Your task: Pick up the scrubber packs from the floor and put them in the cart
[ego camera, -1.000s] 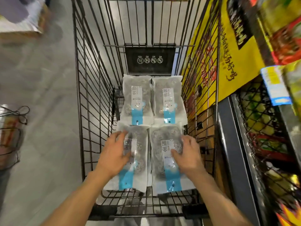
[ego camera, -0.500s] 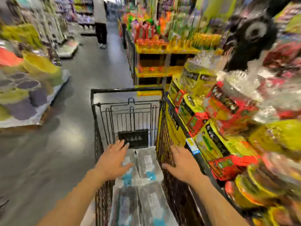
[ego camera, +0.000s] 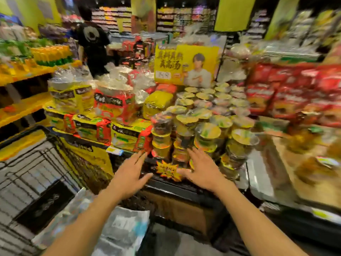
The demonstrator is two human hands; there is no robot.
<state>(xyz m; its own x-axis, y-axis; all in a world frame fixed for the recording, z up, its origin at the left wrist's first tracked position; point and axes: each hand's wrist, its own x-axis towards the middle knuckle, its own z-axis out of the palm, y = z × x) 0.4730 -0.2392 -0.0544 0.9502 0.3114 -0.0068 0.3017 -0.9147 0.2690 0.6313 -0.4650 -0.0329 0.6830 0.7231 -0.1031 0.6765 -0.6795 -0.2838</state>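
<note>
The wire cart (ego camera: 27, 174) fills the lower left of the blurred head view. Scrubber packs (ego camera: 125, 228), clear bags with white and blue labels, lie inside it under my left forearm. My left hand (ego camera: 129, 174) is raised over the cart's right side with fingers spread and holds nothing. My right hand (ego camera: 201, 169) is stretched out in front of a shelf of noodle cups, fingers straight and empty. Both hands are well above the packs.
A display of noodle cups (ego camera: 203, 122) and bagged noodles (ego camera: 110, 108) stands straight ahead, with a yellow poster (ego camera: 186, 65) behind it. A person in a black shirt (ego camera: 92, 45) stands at the back left. Yellow shelves (ego camera: 22, 100) run along the left.
My hands have come off the packs in the cart and lifted, empty. The view has swung up and to the right, from the cart's inside to the noodle display.
</note>
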